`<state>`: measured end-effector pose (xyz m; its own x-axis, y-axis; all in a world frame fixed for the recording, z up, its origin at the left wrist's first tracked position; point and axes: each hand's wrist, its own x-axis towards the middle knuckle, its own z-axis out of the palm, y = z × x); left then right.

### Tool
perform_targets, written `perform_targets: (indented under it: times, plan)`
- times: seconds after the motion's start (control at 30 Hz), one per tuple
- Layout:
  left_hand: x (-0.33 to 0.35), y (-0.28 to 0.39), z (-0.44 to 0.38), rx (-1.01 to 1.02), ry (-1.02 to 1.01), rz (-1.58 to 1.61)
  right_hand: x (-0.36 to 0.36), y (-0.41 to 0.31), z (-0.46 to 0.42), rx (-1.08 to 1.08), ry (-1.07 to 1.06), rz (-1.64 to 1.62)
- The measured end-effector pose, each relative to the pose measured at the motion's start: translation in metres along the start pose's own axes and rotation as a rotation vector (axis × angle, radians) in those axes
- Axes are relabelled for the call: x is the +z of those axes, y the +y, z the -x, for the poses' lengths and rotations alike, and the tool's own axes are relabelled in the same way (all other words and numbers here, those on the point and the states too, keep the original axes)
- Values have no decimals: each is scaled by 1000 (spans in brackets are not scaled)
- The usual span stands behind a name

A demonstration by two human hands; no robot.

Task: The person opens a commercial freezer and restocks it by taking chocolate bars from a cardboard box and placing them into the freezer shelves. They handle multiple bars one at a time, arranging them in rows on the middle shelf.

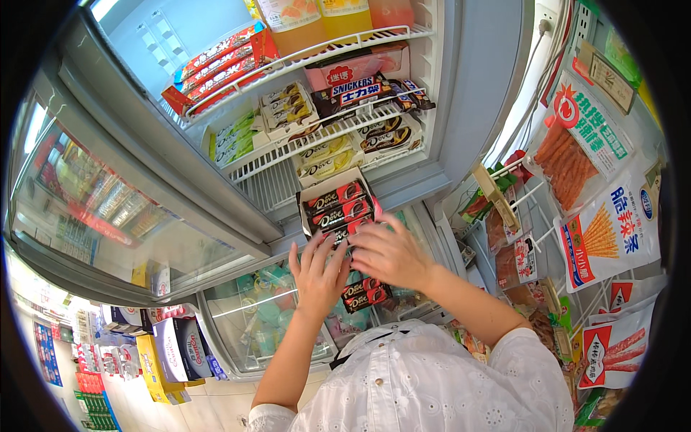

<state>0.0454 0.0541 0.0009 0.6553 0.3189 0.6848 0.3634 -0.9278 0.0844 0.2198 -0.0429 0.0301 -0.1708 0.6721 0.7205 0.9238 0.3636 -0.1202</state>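
An open carton (305, 216) of dark Dove chocolate bars (340, 200) tilts at the front of the refrigerator, just below the lowest visible shelf. My left hand (321, 272) is over its near end, fingers spread, with nothing visible in them. From the right, my right hand (394, 251) reaches across the same end. Its fingers cover the nearest bars, and whether it grips one is hidden. Below my hands, more dark Dove bars (367, 294) lie outside the carton, above a glass-fronted lower compartment (259, 308).
White wire shelves (302, 146) hold other Dove cartons (235, 137), Snickers packs (356, 92), red bar packs (221, 62) and drink bottles (291, 24). A glass door (135, 205) stands at left. Hanging snack bags (610, 232) crowd the right. Stacked boxes (178, 351) stand lower left.
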Motion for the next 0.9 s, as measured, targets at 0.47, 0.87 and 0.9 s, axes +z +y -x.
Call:
perform_targets:
  times: [0.47, 0.87, 0.9]
  plan:
    - [124, -47, 133, -173, -547, -7, 176, 29, 150, 350, -418, 72]
    - [164, -62, 149, -134, -497, -37, 198, 43, 156, 220, -482, 245]
    - [163, -62, 147, -133, -484, -30, 196, 43, 154, 220, -484, 235]
